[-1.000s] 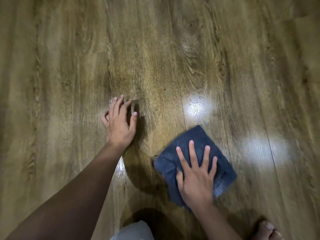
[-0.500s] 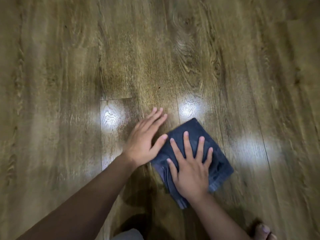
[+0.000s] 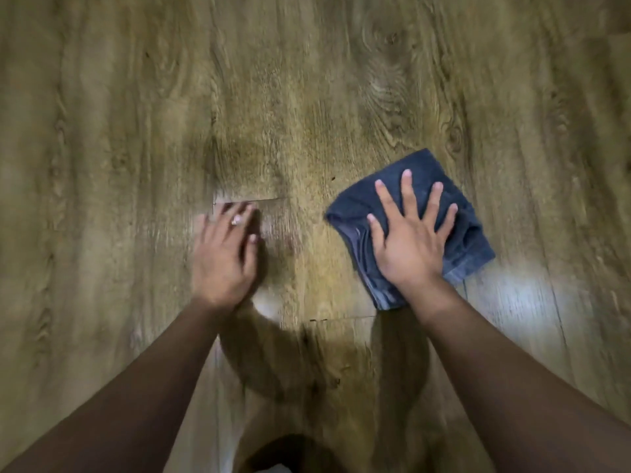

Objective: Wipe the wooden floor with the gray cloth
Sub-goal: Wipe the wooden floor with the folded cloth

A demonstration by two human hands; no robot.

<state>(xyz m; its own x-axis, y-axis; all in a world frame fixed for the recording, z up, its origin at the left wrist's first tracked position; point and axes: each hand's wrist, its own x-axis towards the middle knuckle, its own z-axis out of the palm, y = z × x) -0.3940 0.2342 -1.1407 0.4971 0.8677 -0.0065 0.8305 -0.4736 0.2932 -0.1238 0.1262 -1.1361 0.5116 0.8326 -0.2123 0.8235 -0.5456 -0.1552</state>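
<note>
Head view, one gray cloth (image 3: 413, 213), two hands, wooden floor (image 3: 307, 97)

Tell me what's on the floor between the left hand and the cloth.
Nothing: in the head view, only bare wooden floor separates the left hand from the gray cloth under the right hand.

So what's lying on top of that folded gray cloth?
The right hand, fingers spread flat, presses the folded gray cloth onto the wooden floor. The floor beneath the cloth is covered.
</note>
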